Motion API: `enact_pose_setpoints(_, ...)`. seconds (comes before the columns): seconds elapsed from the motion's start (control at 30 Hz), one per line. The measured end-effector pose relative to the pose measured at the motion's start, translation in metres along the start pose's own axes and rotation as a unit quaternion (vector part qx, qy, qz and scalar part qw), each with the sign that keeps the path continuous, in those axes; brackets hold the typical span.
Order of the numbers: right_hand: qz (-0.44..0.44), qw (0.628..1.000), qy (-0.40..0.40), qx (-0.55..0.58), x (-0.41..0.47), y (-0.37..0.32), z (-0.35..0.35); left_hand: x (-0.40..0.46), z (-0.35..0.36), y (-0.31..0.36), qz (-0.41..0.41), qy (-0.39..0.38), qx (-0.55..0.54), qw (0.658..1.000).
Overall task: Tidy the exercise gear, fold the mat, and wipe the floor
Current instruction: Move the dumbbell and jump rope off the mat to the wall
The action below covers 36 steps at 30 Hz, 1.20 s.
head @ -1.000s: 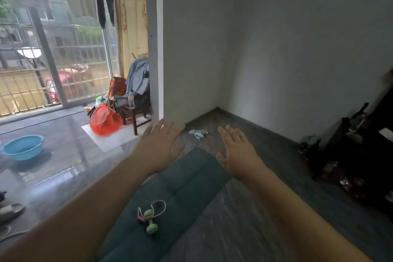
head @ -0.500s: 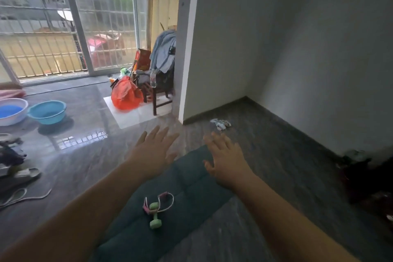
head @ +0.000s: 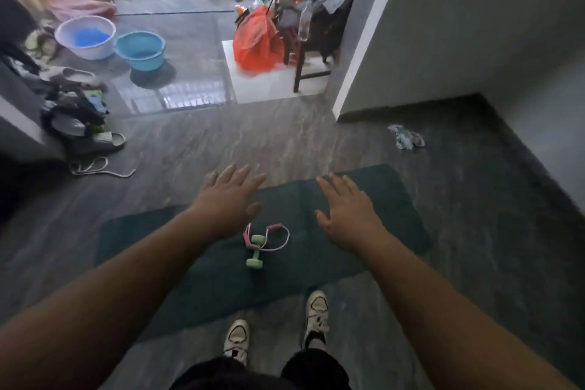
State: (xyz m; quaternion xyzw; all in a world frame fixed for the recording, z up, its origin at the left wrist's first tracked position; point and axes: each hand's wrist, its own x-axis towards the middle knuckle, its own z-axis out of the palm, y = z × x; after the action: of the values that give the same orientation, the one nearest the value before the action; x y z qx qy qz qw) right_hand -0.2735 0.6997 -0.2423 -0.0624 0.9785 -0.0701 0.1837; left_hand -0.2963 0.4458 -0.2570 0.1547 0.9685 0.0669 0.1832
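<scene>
A dark green exercise mat (head: 373, 250) lies flat on the grey floor in front of my feet. On its middle rests a small green dumbbell (head: 255, 250) with a pink resistance cord (head: 278, 233) looped around it. My left hand (head: 229, 199) hovers open above the mat's far left part, fingers spread. My right hand (head: 348, 210) is open too, held over the mat to the right of the dumbbell. Neither hand touches anything. A crumpled light cloth (head: 406, 137) sits on the floor beyond the mat, near the wall corner.
A white wall corner (head: 357, 51) stands ahead right. A chair with clothes (head: 319, 9) and an orange bag (head: 258, 41) are behind it. Two basins (head: 139, 49) sit far left. Shoes and a cord (head: 95, 142) clutter the left side. My white sneakers (head: 316, 317) stand at the mat's near edge.
My view has tilted down from the wall and window toward the floor. Both hands have dropped lower over the mat, and my feet have come into view.
</scene>
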Motion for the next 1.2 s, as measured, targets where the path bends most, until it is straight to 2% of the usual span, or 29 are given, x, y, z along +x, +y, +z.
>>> enact_pose_setpoints(0.23,-0.073,0.994,-0.079,0.025,0.11,0.049,0.06,0.06,0.083,-0.001,-0.147,-0.042,-0.046,0.987)
enact_pose_setpoints(0.43,-0.077,0.987,-0.124,0.059,0.178,0.08,0.148,0.113,0.177,-0.006,-0.191,-0.065,-0.115,0.973)
enact_pose_setpoints(0.67,-0.073,0.982,-0.171,0.047,0.261,0.1,0.33,0.192,0.358,-0.061,-0.213,-0.096,-0.105,0.967)
enact_pose_setpoints(0.97,-0.182,0.967,-0.18,-0.015,0.394,0.093,0.607,0.295,0.624,-0.134,-0.227,-0.118,-0.081,0.963)
enact_pose_setpoints(1.1,-0.216,0.955,-0.193,-0.06,0.448,0.096,0.692,0.322,0.694,-0.151,-0.223,-0.177,-0.083,0.955)
enact_pose_setpoints(1.2,-0.25,0.949,-0.176,-0.075,0.463,0.104,0.73,0.333,0.722,-0.154,-0.213,-0.172,-0.086,0.958)
